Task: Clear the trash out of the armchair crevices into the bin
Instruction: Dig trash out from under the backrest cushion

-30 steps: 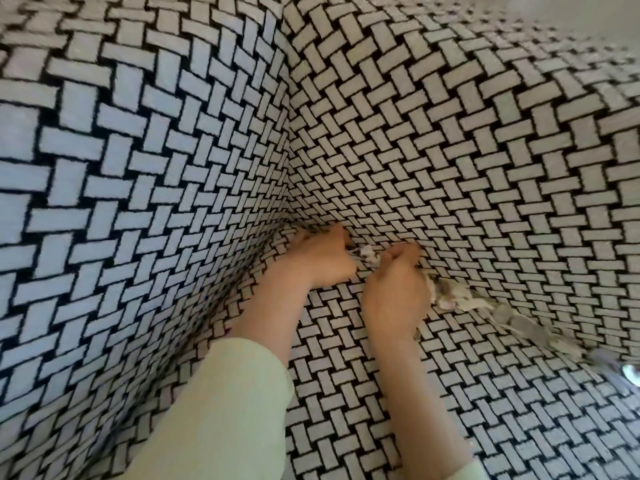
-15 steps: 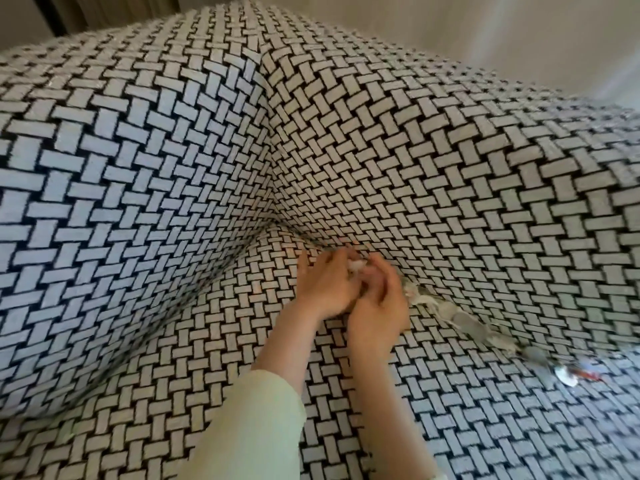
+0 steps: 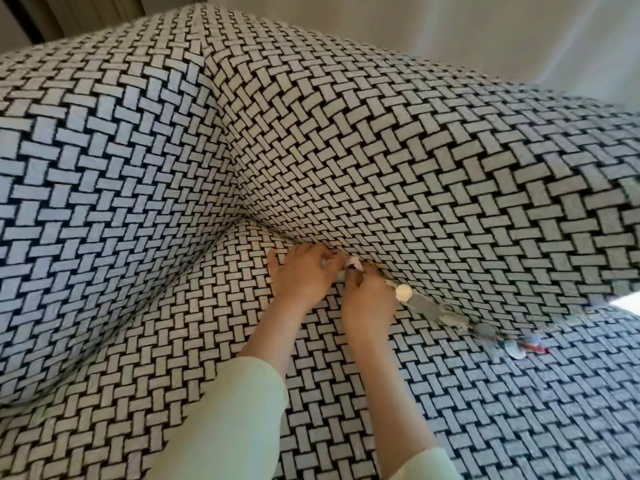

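Note:
The armchair is covered in black-and-white basket-weave fabric. Along the crevice between seat and back lies a line of trash: pale paper scraps, a round white piece, grey bits and a red-and-blue wrapper. My left hand and my right hand meet at the crevice near the corner, both pinching a small white scrap between their fingertips. The bin is out of view.
The left armrest wall rises close beside my left forearm. A pale curtain hangs behind the chair back. A bright white patch shows at the right edge of the seat.
The view has pulled back and up, so more of the chair back shows. My hands came together from slightly apart and now pinch one scrap, a little out from the corner.

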Demonstrator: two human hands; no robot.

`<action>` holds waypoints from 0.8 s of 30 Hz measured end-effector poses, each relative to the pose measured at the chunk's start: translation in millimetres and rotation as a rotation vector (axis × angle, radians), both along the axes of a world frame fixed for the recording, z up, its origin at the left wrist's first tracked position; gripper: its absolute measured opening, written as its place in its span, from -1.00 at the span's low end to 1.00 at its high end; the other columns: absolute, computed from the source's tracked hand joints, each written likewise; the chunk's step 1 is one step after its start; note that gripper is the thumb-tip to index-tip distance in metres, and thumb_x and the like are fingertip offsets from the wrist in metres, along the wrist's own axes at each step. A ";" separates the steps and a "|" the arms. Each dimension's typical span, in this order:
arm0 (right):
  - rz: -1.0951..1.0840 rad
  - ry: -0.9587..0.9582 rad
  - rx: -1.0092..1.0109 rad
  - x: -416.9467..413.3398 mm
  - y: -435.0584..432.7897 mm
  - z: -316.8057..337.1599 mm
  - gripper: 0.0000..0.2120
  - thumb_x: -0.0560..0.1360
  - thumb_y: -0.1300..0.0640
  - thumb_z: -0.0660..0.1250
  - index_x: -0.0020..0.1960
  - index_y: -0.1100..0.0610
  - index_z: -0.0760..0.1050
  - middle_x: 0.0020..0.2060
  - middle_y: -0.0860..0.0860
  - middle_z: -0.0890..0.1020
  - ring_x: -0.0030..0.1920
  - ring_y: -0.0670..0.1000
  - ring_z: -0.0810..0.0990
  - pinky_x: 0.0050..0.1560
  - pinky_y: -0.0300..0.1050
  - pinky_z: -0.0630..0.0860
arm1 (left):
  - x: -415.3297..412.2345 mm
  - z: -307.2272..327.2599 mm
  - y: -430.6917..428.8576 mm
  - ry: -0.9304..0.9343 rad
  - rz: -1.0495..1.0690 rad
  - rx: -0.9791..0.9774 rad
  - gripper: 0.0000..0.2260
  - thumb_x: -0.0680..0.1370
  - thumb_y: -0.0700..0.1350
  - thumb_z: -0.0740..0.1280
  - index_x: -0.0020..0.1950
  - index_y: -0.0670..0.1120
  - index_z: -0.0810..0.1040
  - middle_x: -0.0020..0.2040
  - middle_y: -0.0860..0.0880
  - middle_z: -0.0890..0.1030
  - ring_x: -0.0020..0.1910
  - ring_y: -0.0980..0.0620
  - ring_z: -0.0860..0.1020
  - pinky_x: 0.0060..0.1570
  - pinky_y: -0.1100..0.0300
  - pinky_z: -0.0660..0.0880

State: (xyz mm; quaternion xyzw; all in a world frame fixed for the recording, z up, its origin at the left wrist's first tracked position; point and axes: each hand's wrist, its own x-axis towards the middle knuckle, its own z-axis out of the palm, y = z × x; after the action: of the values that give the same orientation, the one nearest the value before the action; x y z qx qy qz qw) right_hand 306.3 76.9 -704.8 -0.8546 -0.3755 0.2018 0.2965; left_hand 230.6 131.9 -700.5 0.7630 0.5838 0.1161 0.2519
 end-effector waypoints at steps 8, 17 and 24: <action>-0.057 -0.009 0.101 -9.4 -5.7 -1.8 -0.75 0.60 0.00 0.09 0.20 0.05 0.40 -0.11 0.12 0.61 -0.23 0.02 0.45 -0.37 -0.19 0.26 | -6.8 -0.5 -9.5 0.059 -0.071 0.119 -0.72 0.57 0.02 0.20 0.26 0.04 0.45 0.30 0.00 0.42 0.34 -0.02 0.35 0.39 -0.29 -0.04; -0.229 0.331 0.446 -15.3 -15.5 3.1 -0.85 0.57 0.10 0.18 -0.06 0.16 0.45 -0.31 0.01 0.53 -0.39 -0.12 0.41 -0.43 -0.31 0.28 | -14.4 6.6 -25.2 -0.324 0.078 -0.017 -0.77 0.59 -0.03 0.17 0.14 -0.02 0.56 0.11 -0.05 0.52 0.11 -0.03 0.46 0.31 -0.14 0.27; -0.183 0.839 0.506 3.9 -28.4 12.0 -0.88 0.59 0.16 0.15 -0.03 0.15 0.45 -0.39 -0.04 0.44 -0.44 -0.12 0.35 -0.52 -0.31 0.34 | -21.2 20.8 -36.8 -0.402 0.070 0.010 -0.76 0.58 -0.11 0.23 0.18 -0.10 0.59 0.20 -0.04 0.54 0.16 0.02 0.49 0.09 0.31 0.33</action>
State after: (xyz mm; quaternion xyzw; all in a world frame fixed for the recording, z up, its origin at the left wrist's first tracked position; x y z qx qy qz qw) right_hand 310.1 48.6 -692.8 -0.6305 -0.1843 0.4040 0.6366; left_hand 209.4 95.0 -679.7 0.7051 0.5473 0.2776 0.3553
